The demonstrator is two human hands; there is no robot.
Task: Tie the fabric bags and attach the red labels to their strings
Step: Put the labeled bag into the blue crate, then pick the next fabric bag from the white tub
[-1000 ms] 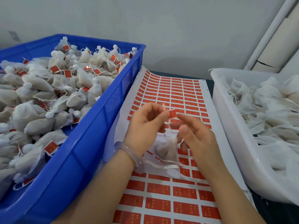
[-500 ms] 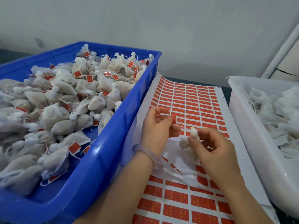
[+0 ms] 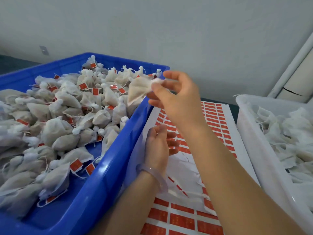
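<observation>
Blue crate, left of your fingers, held tied, labelled bags; white tub, to their right, held loose bags. The label sheet lay beneath them. Your right hand pinched one fabric bag by its neck, fingertips over the crate's rim. Your left hand fingers were loosely curled, gripping nothing visible.

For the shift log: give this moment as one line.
right hand: pinches tied bag by its neck, over blue crate edge | left hand: over label sheet, nothing seen held
</observation>
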